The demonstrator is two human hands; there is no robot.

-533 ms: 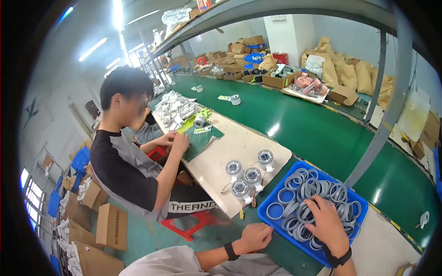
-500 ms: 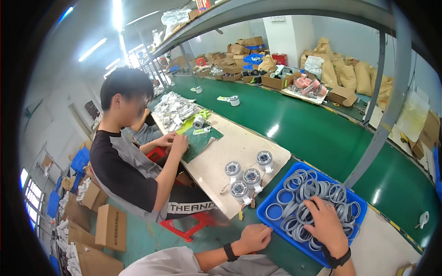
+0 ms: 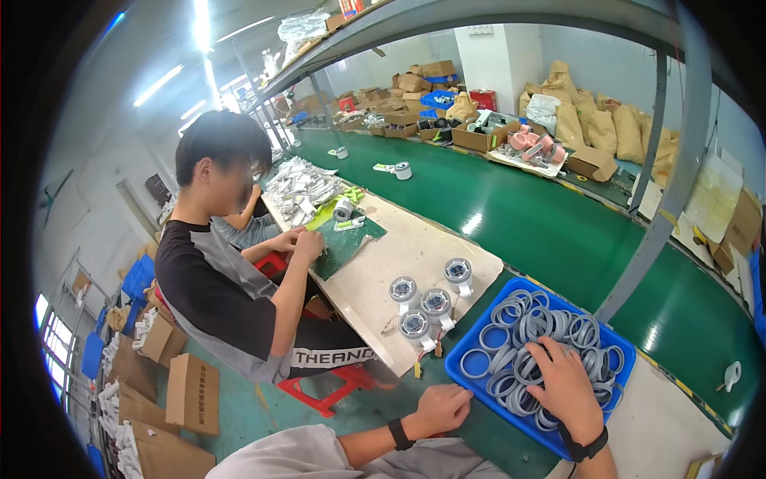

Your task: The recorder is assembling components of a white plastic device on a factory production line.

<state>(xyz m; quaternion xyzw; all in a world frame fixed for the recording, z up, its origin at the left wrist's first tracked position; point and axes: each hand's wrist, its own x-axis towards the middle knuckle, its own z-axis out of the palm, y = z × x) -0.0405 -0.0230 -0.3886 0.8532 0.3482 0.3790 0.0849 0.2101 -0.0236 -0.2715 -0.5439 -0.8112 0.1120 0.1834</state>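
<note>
A blue plastic tray point(image 3: 511, 289) at the lower right is heaped with thin grey rings point(image 3: 550, 323). My right hand point(image 3: 565, 385) lies on the heap, its fingers spread and bent among the rings; none is clearly gripped. My left hand point(image 3: 444, 408) is curled closed close to the tray's lower left corner. Its inner side is hidden, so what it holds, if anything, does not show. Left of the tray, on the pale board point(image 3: 375, 279), stand several white round units point(image 3: 436, 302) with exposed circular tops and short stems.
A seated co-worker point(image 3: 223, 263) at the left handles something small beside a pile of white parts point(image 3: 302, 190). A green conveyor belt point(image 3: 511, 215) runs past the bench, carrying a few units point(image 3: 402, 170). A grey shelf post point(image 3: 658, 231) rises behind the tray. Cartons point(image 3: 192, 393) stand on the floor.
My left hand has shifted up very slightly. My right hand stays on the rings with almost no visible movement.
</note>
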